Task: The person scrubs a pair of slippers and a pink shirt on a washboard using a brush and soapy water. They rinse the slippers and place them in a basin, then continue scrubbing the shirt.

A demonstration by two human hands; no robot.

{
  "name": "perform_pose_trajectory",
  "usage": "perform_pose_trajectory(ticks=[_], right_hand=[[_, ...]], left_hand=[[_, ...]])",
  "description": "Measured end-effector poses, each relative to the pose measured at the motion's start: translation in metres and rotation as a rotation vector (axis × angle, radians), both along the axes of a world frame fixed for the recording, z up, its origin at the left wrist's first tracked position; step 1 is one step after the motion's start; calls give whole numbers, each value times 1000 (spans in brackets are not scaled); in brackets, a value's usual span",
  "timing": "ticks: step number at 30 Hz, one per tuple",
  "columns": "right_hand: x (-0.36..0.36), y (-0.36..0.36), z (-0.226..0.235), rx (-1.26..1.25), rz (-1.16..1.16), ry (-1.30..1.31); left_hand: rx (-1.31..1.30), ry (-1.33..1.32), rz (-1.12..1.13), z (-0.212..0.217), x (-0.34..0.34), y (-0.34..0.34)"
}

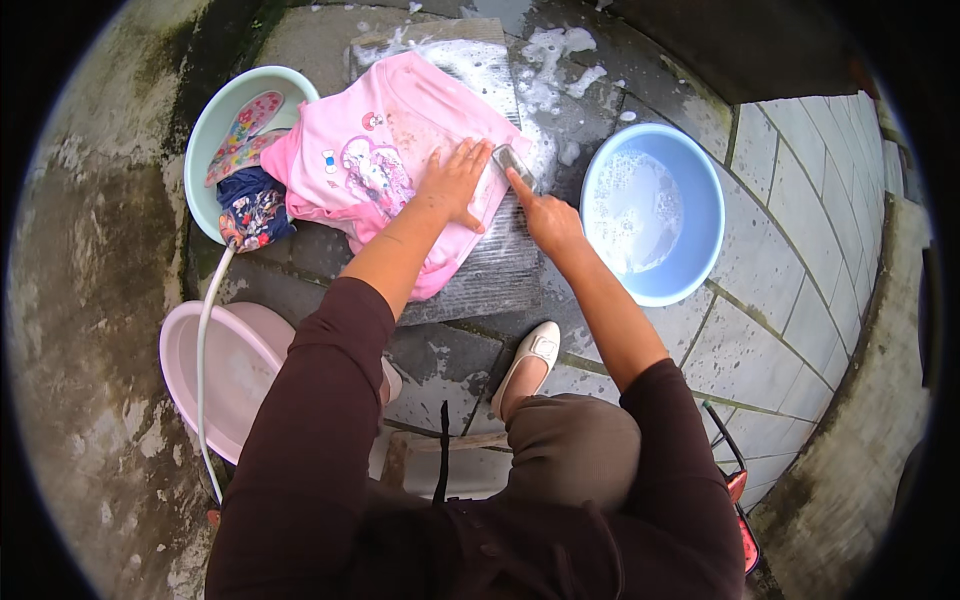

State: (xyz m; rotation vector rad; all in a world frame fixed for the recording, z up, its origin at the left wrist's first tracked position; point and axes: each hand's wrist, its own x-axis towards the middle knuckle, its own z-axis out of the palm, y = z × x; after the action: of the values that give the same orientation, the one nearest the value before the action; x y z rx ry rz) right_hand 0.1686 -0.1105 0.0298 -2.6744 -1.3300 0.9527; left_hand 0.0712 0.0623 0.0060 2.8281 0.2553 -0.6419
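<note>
A pink long-sleeved top (420, 110) with printed pictures lies spread over a grey ridged washing slab (500, 285). My left hand (452, 188) rests flat on the top, fingers stretched and apart, pressing the cloth. In my right hand (548, 215) is a small scrubbing brush (512, 163), its head against the right edge of the pink cloth; bristles are hidden underneath. White suds lie on the slab above and to the right of the top.
On the right stands a blue basin (705, 200) of soapy water. At the left, a pale green basin (200, 130) holds patterned clothes (255, 205), with a white hose (207, 330) running down from it. Below is a pink basin (180, 380). Foam (555, 60) spots the wet paving.
</note>
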Motion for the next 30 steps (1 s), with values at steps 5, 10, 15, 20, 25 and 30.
perform_pose_trajectory(ticks=[5,10,15,20,25,30], right_hand=[[1,3,-6,-47,-37,-5],[-63,-15,16,-67,53,154],[-5,-5,5,25,51,-33],[-74,-40,-1,27,146,136],[0,-8,-4,41,80,-16],[-81,-45,14,71,263,44]], left_hand=[[-6,-186,276,-8,-54,-43],[55,-169,385,-13,-104,-79],[90,-265,380,-14,-102,-84],[61,-249,406,-9,-101,-75],[70,-244,387,-13,-98,-88],[64,-269,411,-14,-104,-80]])
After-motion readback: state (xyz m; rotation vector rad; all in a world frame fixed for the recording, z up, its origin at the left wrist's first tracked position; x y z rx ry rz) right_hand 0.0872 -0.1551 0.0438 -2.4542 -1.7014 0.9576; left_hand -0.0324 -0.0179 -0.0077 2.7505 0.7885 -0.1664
